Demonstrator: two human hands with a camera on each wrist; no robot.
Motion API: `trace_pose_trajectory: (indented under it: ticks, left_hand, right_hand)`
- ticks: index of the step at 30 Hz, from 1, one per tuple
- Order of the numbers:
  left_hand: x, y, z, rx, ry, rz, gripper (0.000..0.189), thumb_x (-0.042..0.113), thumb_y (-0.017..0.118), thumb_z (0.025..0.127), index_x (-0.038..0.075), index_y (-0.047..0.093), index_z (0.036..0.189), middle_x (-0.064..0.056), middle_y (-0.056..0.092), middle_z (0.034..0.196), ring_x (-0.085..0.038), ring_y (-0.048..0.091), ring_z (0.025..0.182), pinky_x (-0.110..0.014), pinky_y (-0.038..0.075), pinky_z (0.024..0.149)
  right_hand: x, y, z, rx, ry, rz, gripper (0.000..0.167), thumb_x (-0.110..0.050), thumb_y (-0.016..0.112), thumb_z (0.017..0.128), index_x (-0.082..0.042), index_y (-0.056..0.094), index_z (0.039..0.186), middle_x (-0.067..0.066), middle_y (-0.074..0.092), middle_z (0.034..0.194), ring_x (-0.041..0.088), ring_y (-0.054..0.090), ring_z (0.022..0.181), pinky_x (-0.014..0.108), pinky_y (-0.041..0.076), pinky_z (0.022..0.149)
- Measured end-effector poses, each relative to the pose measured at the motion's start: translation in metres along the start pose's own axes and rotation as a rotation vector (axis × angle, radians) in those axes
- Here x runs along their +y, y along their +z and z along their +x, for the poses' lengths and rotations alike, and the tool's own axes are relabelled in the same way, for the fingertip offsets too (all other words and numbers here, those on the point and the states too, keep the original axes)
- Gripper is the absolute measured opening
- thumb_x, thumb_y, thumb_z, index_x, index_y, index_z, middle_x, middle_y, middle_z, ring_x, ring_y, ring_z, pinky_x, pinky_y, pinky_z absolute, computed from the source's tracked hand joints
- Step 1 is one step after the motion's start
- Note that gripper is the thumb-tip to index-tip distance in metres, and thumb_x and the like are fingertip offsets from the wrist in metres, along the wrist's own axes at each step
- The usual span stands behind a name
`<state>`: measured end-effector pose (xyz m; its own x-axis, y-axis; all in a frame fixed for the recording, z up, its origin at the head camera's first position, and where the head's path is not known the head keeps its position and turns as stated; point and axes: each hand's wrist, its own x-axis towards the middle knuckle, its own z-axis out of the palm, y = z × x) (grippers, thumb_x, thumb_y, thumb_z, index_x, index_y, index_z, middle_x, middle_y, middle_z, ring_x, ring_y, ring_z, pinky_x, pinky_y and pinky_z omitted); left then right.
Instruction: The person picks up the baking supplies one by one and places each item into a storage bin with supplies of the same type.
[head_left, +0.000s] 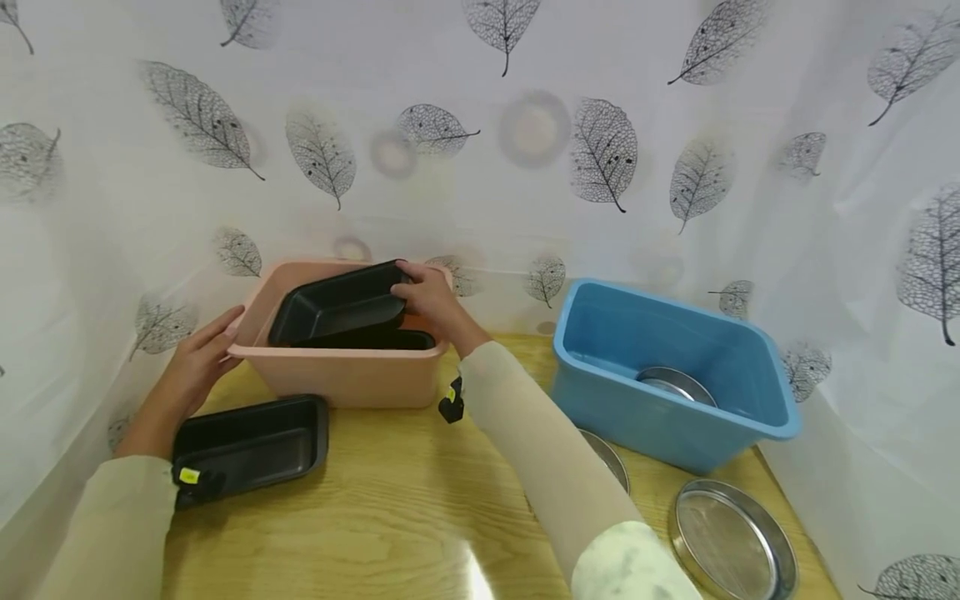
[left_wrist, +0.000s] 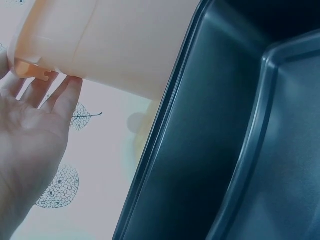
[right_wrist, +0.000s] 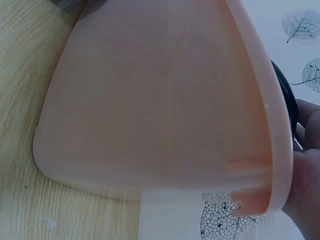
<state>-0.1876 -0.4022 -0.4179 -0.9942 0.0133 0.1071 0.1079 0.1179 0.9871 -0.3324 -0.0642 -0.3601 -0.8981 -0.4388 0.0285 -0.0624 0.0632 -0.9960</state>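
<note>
Two part-curled hands: left on pink tub, right on black pan

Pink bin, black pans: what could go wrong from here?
The tilted black pan in the right hand might catch on the lower black pan in the pink bin.
The left sleeve, overlapping the outer black pan in the head view, could nudge it.
The right sleeve, partly hiding a round tin, might knock it.
</note>
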Motion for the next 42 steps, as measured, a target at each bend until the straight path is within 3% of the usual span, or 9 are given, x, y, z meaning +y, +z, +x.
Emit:
trace_pose_trajectory:
  ticks: [6, 12, 16, 19, 22, 28, 34, 42]
  left_hand:
    - [0.000, 0.000, 0.000, 0.008, 0.000, 0.001, 0.062, 0.033, 0.043, 0.109, 0.020, 0.015, 0.163, -0.004, 0.004, 0.171, -0.023, 0.014, 0.156, -0.003, 0.045, 0.085]
    - [-0.001, 0.002, 0.002, 0.023, -0.015, -0.010, 0.063, 0.033, 0.044, 0.109, 0.019, 0.015, 0.163, -0.007, 0.000, 0.171, -0.031, 0.006, 0.156, -0.003, 0.046, 0.084]
    - [0.000, 0.001, 0.001, 0.026, -0.009, -0.005, 0.064, 0.034, 0.044, 0.109, 0.017, 0.014, 0.163, -0.010, 0.001, 0.171, -0.035, 0.006, 0.155, -0.004, 0.046, 0.085]
    - [0.000, 0.002, 0.002, 0.022, -0.007, -0.023, 0.063, 0.032, 0.044, 0.109, 0.019, 0.015, 0.163, -0.010, 0.002, 0.171, -0.032, 0.010, 0.156, -0.004, 0.047, 0.086]
    - [0.000, 0.002, 0.001, 0.020, -0.004, -0.018, 0.062, 0.033, 0.044, 0.109, 0.020, 0.016, 0.163, -0.010, 0.004, 0.170, -0.030, 0.013, 0.155, -0.004, 0.046, 0.086]
    - [0.000, 0.002, 0.001, 0.016, 0.000, -0.015, 0.060, 0.033, 0.044, 0.109, 0.023, 0.018, 0.163, -0.008, 0.005, 0.171, -0.026, 0.015, 0.155, -0.004, 0.046, 0.086]
    - [0.001, 0.003, 0.001, 0.008, 0.004, -0.023, 0.063, 0.032, 0.044, 0.109, 0.018, 0.015, 0.163, -0.007, 0.007, 0.171, -0.023, 0.019, 0.155, -0.004, 0.046, 0.086]
    - [0.001, 0.003, 0.001, 0.016, -0.008, -0.025, 0.064, 0.033, 0.044, 0.109, 0.018, 0.014, 0.163, -0.009, 0.005, 0.171, -0.028, 0.015, 0.155, -0.004, 0.046, 0.086]
  right_hand:
    - [0.004, 0.003, 0.005, -0.024, 0.027, -0.045, 0.059, -0.009, 0.062, 0.099, -0.014, 0.042, 0.155, 0.018, 0.059, 0.141, 0.036, 0.066, 0.098, 0.025, 0.053, 0.070]
    - [0.005, 0.002, 0.004, -0.022, 0.025, -0.089, 0.059, -0.009, 0.060, 0.101, -0.013, 0.040, 0.156, 0.015, 0.049, 0.152, 0.033, 0.065, 0.116, 0.027, 0.052, 0.077]
    - [0.004, 0.004, 0.002, -0.019, 0.028, -0.102, 0.058, -0.008, 0.060, 0.101, -0.015, 0.042, 0.155, 0.020, 0.053, 0.146, 0.027, 0.067, 0.097, 0.032, 0.053, 0.078]
    - [0.003, 0.003, -0.001, -0.025, 0.026, -0.139, 0.057, -0.009, 0.060, 0.101, -0.015, 0.043, 0.155, 0.026, 0.060, 0.133, 0.024, 0.059, 0.078, 0.037, 0.051, 0.076]
    - [0.002, 0.003, -0.003, -0.041, 0.025, -0.204, 0.057, -0.012, 0.061, 0.101, -0.017, 0.043, 0.155, 0.024, 0.060, 0.133, 0.027, 0.055, 0.078, 0.040, 0.048, 0.077]
    - [0.002, 0.004, -0.006, -0.104, 0.050, -0.257, 0.059, -0.016, 0.060, 0.102, -0.012, 0.038, 0.157, 0.021, 0.054, 0.142, 0.041, 0.061, 0.111, 0.050, 0.054, 0.094]
    - [0.002, 0.003, -0.005, -0.089, 0.013, -0.350, 0.058, -0.017, 0.062, 0.101, -0.011, 0.041, 0.155, 0.011, 0.045, 0.156, 0.030, 0.055, 0.130, 0.044, 0.050, 0.104]
    - [0.001, 0.001, -0.003, -0.080, -0.001, -0.458, 0.061, -0.018, 0.065, 0.100, -0.010, 0.041, 0.155, 0.005, 0.042, 0.159, 0.026, 0.047, 0.140, 0.040, 0.046, 0.109]
